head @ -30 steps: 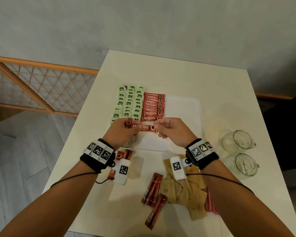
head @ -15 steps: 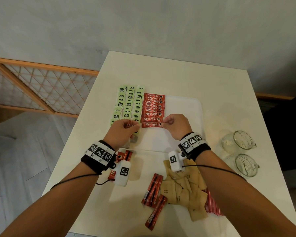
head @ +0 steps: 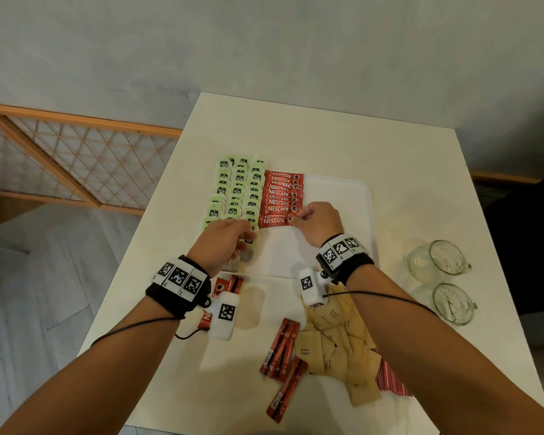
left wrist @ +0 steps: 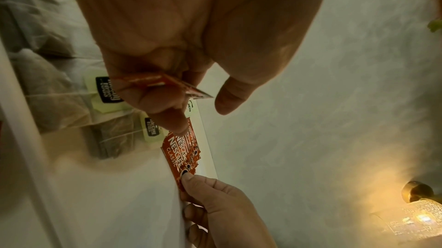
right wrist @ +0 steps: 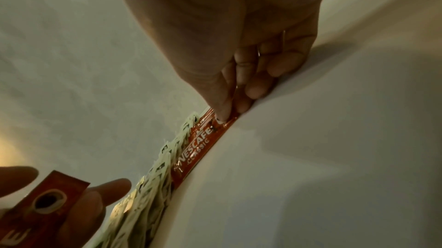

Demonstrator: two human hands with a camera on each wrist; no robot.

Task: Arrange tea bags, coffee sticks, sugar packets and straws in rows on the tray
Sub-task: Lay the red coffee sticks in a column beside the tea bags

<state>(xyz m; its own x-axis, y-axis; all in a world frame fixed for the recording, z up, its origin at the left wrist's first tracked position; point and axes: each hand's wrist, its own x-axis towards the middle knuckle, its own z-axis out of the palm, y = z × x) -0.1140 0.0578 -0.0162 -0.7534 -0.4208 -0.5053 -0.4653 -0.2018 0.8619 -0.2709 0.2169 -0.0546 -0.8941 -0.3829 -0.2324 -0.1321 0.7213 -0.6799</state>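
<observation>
On the tray [head: 336, 196], right hand [head: 318, 222] has laid its pinched stick [head: 274, 221] nearest in the row; left hand [head: 223, 240] grips another stick [left wrist: 167, 84], likely next.

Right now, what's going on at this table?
A person is laying out drink supplies on a white tray. The right hand pinches the end of the nearest coffee stick, at the near end of the red row beside the green tea bags. The left hand holds another stick. Sugar packets wait on the table.
</observation>
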